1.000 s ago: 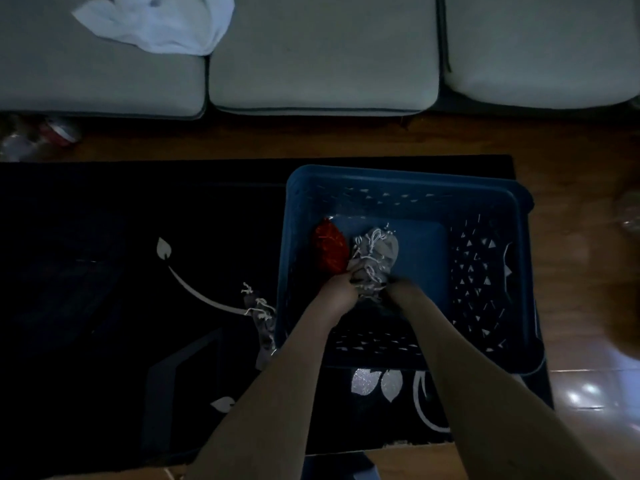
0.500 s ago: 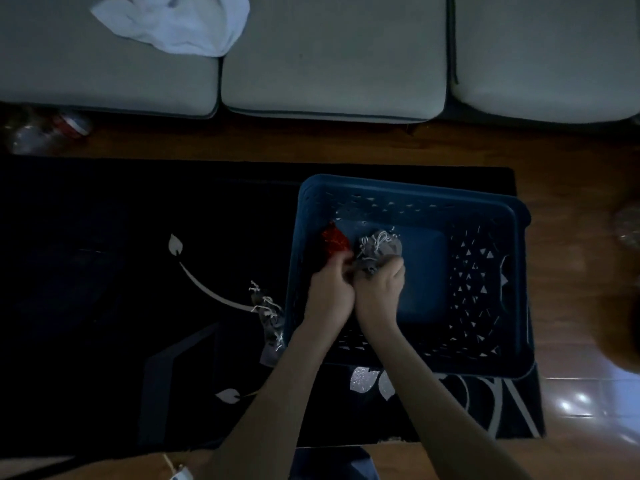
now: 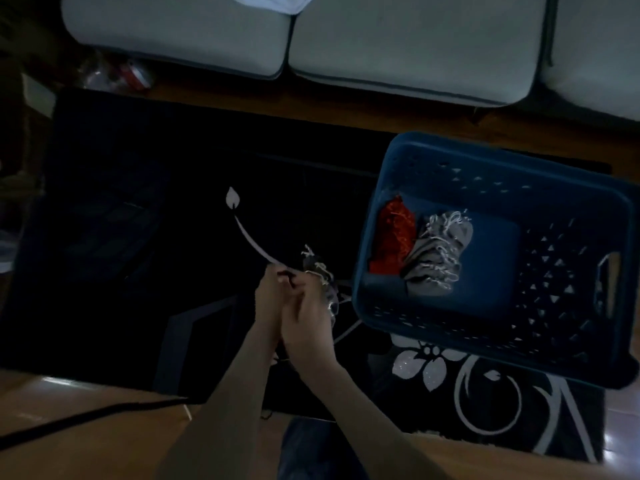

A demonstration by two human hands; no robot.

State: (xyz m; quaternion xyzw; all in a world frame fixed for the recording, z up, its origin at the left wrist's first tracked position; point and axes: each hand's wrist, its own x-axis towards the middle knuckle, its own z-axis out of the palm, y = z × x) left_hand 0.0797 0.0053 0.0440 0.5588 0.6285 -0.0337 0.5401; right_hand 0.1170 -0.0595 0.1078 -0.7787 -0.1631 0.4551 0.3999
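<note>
A blue plastic basket [image 3: 485, 157] sits on the right of a black rug [image 3: 138, 237]. Inside it, a folded red cloth [image 3: 393, 237] and a folded grey fringed cloth [image 3: 436, 258] lie side by side at the left end. Another grey fringed cloth [image 3: 320, 271] lies on the rug just left of the basket. My left hand [image 3: 270, 299] and my right hand [image 3: 308, 317] are pressed close together at this cloth, with fingers curled on it. A dark strip shows between my left fingers. The dim light hides the exact hold.
A grey sofa [image 3: 415, 39] runs along the top, with a white cloth [image 3: 270, 1] on its cushion. A bottle and a can [image 3: 131, 76] lie on the wooden floor by the sofa's left end. A black cable [image 3: 86, 417] crosses the floor at lower left.
Both hands let go of the grey cloth in the basket, came out and moved left to the fringed cloth on the rug. The view swung left.
</note>
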